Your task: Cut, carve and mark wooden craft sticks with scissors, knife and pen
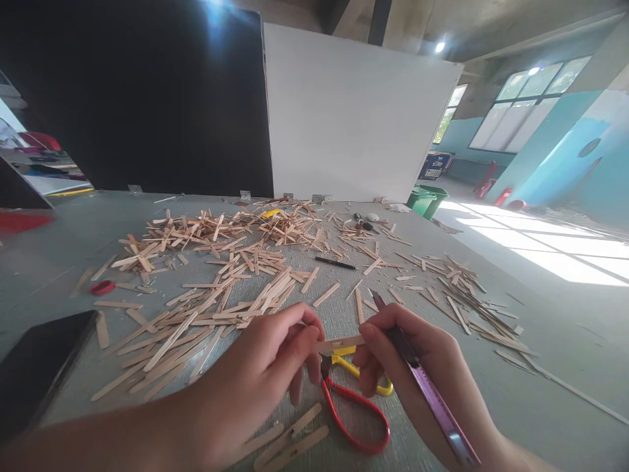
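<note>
Wooden stick: it's lying crosswise in front of me, just above the table (535, 419), one end at each hand. The long side is running left to right, tipping slightly far toward the right, and a little notch or slot is showing near the middle (339, 343).
Left hand: mine (270, 367) is mostly closing, thumb and fingers pinching the left end.
Right hand: this one (427, 347) is doing double duty, curling round the purple knife (435, 403) while the fingertips are holding the stick's right end.
Knife angle: it's running near-right to far-left, so it's crossing the stick's line rather than following it. The tip is pointing away from me, past the far side of the stick, so I'm not seeing it touch the wood. Right hand is obviously the nearer one to the blade.
Red-and-yellow tool: it's sitting under and just near of the stick, red loop (371, 448) toward me, head partly hiding.
Stick pile: loads (191, 321) are spreading out left and far, with a black pen (336, 263) lying beyond my hands.
</note>
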The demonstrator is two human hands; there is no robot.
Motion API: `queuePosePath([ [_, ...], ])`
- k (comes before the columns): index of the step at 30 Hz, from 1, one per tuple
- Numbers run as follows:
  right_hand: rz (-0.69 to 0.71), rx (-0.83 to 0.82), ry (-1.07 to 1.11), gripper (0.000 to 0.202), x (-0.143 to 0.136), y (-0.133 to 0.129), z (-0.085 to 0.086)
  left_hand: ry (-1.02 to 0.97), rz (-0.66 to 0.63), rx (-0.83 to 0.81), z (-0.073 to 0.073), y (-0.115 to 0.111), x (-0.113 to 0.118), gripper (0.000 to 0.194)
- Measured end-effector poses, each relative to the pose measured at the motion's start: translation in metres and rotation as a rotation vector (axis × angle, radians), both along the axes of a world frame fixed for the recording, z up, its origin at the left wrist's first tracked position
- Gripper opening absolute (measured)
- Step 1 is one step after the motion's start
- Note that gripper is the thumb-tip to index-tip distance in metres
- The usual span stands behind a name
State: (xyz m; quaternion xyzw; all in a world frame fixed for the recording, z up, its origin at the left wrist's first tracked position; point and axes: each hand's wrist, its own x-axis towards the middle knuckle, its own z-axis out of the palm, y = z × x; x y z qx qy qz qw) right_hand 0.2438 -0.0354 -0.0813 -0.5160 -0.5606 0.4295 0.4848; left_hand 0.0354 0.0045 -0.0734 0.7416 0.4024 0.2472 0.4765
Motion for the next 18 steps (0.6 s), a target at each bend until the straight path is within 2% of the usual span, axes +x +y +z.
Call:
queuePosePath([
  [3, -0.017, 0.081, -0.03, 0.037, 0.0, 0.0, -0.004, -0.122, -0.07, -0.328, 0.006, 0.005, 0.0, 0.034],
  [6, -0.021, 0.116, -0.067, 0.032, 0.001, 0.0, -0.008, -0.159, -0.081, -0.429, 0.006, 0.007, -0.002, 0.035],
  [8, -0.019, 0.112, -0.082, 0.03, 0.002, 0.0, -0.009, -0.13, -0.073, -0.397, 0.005, 0.006, -0.003, 0.033],
  [13, -0.011, 0.082, -0.106, 0.033, -0.001, -0.003, -0.008, 0.005, -0.06, -0.053, 0.007, 0.002, -0.003, 0.019],
  [18, 0.01, 0.03, -0.092, 0.035, -0.002, -0.005, -0.012, -0.008, -0.098, -0.104, 0.005, 0.0, 0.001, 0.019],
])
